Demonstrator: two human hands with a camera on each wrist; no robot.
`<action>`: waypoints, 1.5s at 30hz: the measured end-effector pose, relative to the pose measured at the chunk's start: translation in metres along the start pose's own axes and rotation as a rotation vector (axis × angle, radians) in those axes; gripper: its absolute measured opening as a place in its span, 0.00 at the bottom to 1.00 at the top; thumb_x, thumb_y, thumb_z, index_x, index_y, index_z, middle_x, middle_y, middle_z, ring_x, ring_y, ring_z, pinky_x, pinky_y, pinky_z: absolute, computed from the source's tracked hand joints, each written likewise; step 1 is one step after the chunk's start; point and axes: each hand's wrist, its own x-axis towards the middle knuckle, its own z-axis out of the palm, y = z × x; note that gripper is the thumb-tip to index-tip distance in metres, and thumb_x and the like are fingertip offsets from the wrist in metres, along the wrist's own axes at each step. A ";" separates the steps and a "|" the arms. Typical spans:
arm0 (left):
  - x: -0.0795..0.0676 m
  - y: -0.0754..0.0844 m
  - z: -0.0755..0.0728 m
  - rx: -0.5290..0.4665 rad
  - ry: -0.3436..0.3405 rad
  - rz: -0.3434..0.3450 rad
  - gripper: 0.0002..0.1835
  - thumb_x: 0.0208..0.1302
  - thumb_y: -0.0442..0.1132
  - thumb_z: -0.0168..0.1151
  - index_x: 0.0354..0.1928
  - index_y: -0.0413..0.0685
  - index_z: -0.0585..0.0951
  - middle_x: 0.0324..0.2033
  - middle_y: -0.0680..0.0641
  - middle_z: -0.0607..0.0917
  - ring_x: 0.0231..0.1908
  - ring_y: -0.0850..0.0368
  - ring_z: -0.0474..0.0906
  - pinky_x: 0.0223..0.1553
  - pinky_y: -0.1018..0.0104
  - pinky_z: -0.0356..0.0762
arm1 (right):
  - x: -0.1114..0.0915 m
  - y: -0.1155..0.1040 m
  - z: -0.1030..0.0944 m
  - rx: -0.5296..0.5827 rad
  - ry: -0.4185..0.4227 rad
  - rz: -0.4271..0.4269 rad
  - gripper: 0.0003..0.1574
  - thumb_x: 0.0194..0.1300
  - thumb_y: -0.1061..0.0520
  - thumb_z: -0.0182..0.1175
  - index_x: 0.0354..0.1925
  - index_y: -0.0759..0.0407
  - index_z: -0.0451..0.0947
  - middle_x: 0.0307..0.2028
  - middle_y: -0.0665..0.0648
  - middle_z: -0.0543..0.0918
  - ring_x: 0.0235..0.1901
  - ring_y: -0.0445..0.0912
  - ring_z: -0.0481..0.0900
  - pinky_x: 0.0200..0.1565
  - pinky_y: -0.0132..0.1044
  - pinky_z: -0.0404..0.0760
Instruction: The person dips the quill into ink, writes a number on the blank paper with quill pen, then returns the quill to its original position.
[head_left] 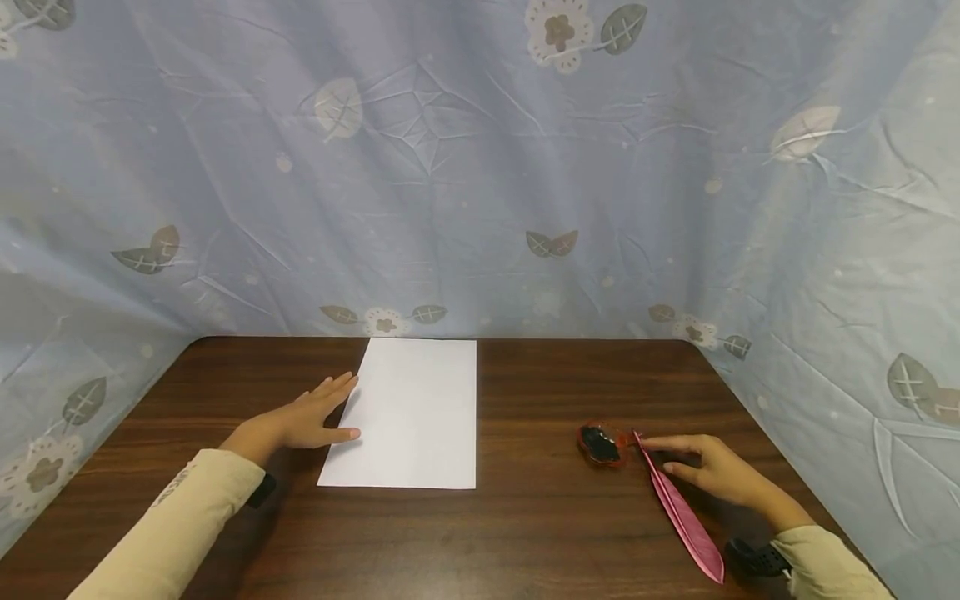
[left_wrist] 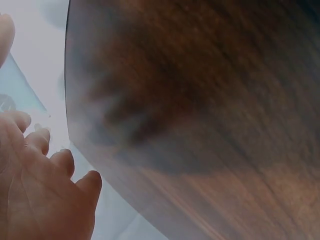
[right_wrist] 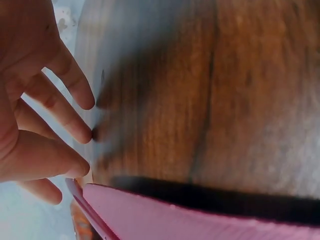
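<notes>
My left hand (head_left: 303, 419) is spread over the left edge of a white sheet of paper (head_left: 422, 417), thumb apart from the fingers; nothing is in its grasp. The left wrist view shows its palm (left_wrist: 37, 195) and slightly bent fingers above the wood. On the right, a long, narrow pink folded thing (head_left: 686, 525) lies slantwise, pointed at its near end. Beside its far end is my right hand (head_left: 716, 471), fingers extended and separated. The thumb (right_wrist: 55, 157) is close to the pink thing's tip; whether it touches cannot be told.
Left of the pink thing's far end is a small reddish, see-through object (head_left: 602, 442) with a dark middle. Everything lies on a dark brown wooden table (head_left: 525, 533). A pale blue leaf-patterned cloth (head_left: 450, 167) hangs behind the table and along both sides.
</notes>
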 end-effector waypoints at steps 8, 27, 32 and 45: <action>0.004 -0.001 0.007 0.020 0.000 0.001 0.50 0.62 0.60 0.60 0.74 0.38 0.49 0.73 0.32 0.46 0.70 0.27 0.38 0.62 0.26 0.38 | 0.006 0.000 0.002 -0.108 0.018 -0.046 0.23 0.64 0.61 0.62 0.57 0.53 0.78 0.51 0.52 0.83 0.52 0.36 0.77 0.48 0.30 0.78; 0.003 0.002 0.013 0.033 -0.048 -0.010 0.49 0.63 0.61 0.58 0.73 0.35 0.52 0.72 0.30 0.49 0.70 0.26 0.40 0.62 0.25 0.38 | 0.010 -0.007 0.006 -0.217 0.014 0.008 0.28 0.55 0.65 0.68 0.54 0.48 0.80 0.50 0.52 0.84 0.49 0.45 0.78 0.45 0.45 0.80; 0.004 0.000 0.014 0.031 -0.047 -0.010 0.48 0.63 0.60 0.58 0.73 0.34 0.52 0.72 0.31 0.49 0.69 0.25 0.40 0.61 0.25 0.37 | 0.011 -0.006 0.007 -0.216 0.011 0.048 0.27 0.55 0.64 0.68 0.53 0.46 0.81 0.49 0.52 0.84 0.48 0.47 0.79 0.45 0.48 0.80; 0.004 0.002 0.014 0.041 -0.045 -0.009 0.48 0.63 0.60 0.58 0.72 0.35 0.53 0.72 0.31 0.50 0.69 0.25 0.41 0.61 0.25 0.39 | 0.011 -0.001 0.011 -0.209 0.061 0.084 0.23 0.54 0.56 0.70 0.50 0.46 0.82 0.47 0.52 0.85 0.46 0.50 0.83 0.44 0.47 0.82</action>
